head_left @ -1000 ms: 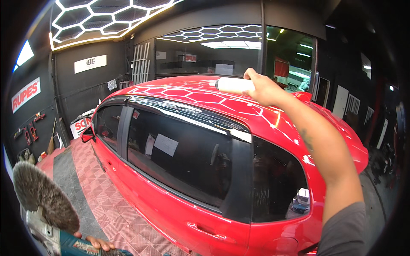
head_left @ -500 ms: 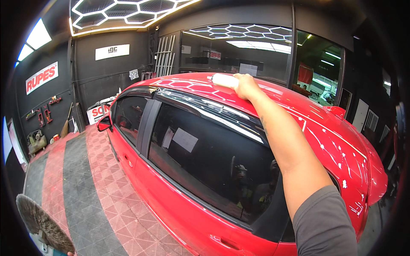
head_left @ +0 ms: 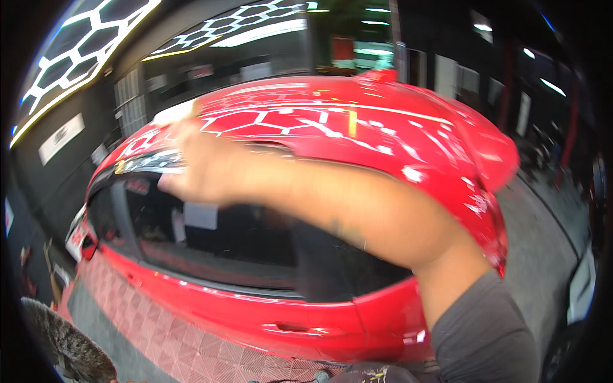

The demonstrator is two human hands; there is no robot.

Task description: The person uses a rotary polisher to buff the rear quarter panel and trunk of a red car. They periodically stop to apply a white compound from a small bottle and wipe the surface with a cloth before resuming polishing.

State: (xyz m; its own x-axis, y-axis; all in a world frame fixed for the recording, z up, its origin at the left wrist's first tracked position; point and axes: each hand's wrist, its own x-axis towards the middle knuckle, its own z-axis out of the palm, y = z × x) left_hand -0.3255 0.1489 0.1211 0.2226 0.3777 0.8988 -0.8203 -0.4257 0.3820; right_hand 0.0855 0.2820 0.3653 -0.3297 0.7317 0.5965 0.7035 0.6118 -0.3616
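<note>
My right arm reaches across the side of a red car [head_left: 383,319]. My right hand [head_left: 204,163], smeared by motion, is over the roof edge above the dark side window [head_left: 255,249]. Its thumb stands well away from the fingers, which look spread and point up toward a white bottle [head_left: 172,113] lying on the roof. The fingertips overlap the bottle's near end; whether they touch it is blurred. At the lower left shows the fuzzy grey pad of a polisher [head_left: 67,341]. The polisher's body and nearly all of my left hand lie beyond the lower edge.
White streaks and spots [head_left: 415,172] show on the rear of the glossy roof, among hexagon light reflections. Red and grey floor tiles [head_left: 191,341] run beside the car. A dark wall with a wide window [head_left: 242,48] stands beyond; hexagon lights [head_left: 83,45] hang at upper left.
The view has swung right, so the car and bottle appear farther left. My right hand has come down from the bottle's end, its thumb spreading away. The polisher pad keeps its place at lower left.
</note>
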